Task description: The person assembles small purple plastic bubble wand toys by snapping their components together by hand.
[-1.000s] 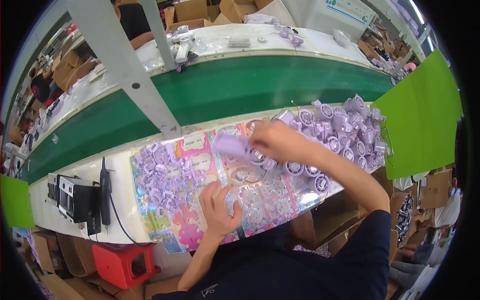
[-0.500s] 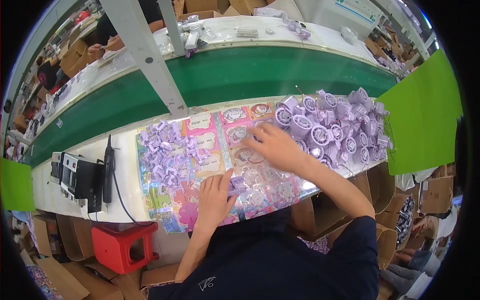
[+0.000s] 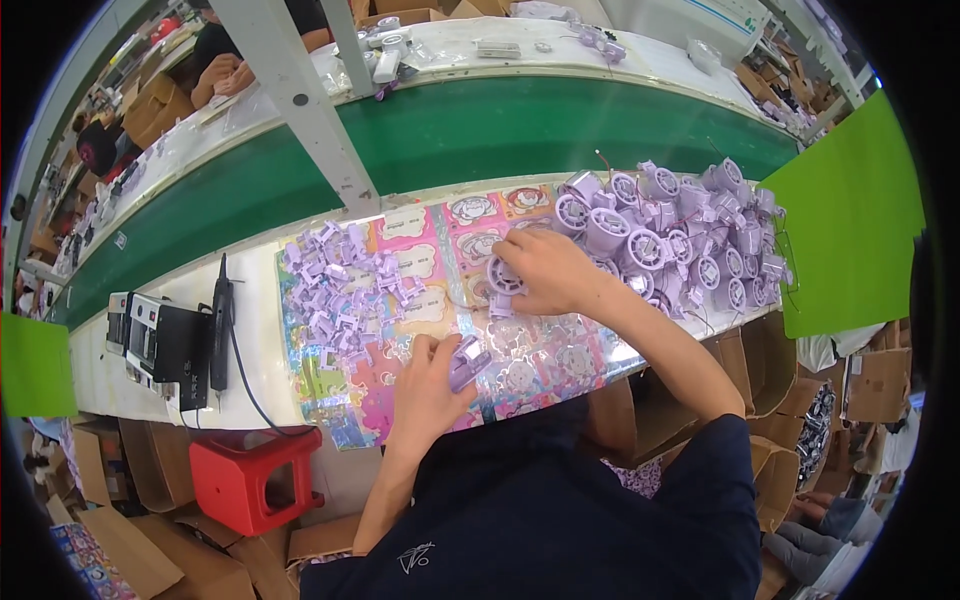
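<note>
My left hand (image 3: 425, 392) is closed around a small lilac plastic piece (image 3: 469, 362), holding it low over the colourful printed mat (image 3: 540, 372). My right hand (image 3: 556, 272) grips a lilac round fan housing (image 3: 502, 277) by its side; a thin wire seems to trail from it to the left. That housing is up and left of the large heap of similar housings (image 3: 645, 250), apart from the piece in my left hand. A loose pile of small lilac brackets (image 3: 335, 285) covers the mat's left part. My fingers hide parts of both held pieces.
Left of the mat stand a black box-shaped device (image 3: 170, 345) and a black corded pen-like tool (image 3: 220, 330). A green belt (image 3: 540, 125) runs behind a metal post (image 3: 300, 100). A red stool (image 3: 250, 480) and cardboard boxes are below. Another person's hands (image 3: 222, 78) are across the belt.
My right hand, blurred and seemingly reaching before, now holds a round fan housing slightly nearer me. My left hand has tilted its lilac piece up. The view has shifted a little.
</note>
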`<action>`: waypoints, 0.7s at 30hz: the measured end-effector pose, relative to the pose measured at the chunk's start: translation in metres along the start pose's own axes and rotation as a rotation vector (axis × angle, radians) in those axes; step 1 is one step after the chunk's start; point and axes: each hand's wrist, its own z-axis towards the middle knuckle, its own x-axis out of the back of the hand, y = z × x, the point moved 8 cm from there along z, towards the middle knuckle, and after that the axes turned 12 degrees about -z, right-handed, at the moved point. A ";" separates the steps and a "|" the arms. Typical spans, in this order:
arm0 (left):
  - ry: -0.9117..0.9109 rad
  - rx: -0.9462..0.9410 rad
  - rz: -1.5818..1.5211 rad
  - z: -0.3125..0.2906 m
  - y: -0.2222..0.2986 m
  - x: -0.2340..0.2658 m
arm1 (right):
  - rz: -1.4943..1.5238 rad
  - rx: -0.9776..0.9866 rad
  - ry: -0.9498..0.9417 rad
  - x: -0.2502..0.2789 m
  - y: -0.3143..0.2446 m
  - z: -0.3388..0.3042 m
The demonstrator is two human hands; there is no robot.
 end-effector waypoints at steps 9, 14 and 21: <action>0.035 0.202 -0.291 0.006 -0.023 0.006 | 0.227 -0.159 0.046 0.039 -0.028 -0.019; 0.043 0.119 -0.307 0.011 -0.021 0.003 | 0.151 -0.155 0.095 0.034 -0.042 -0.033; -0.006 0.066 -0.431 0.018 -0.014 0.003 | 0.114 -0.152 0.262 0.050 -0.053 -0.042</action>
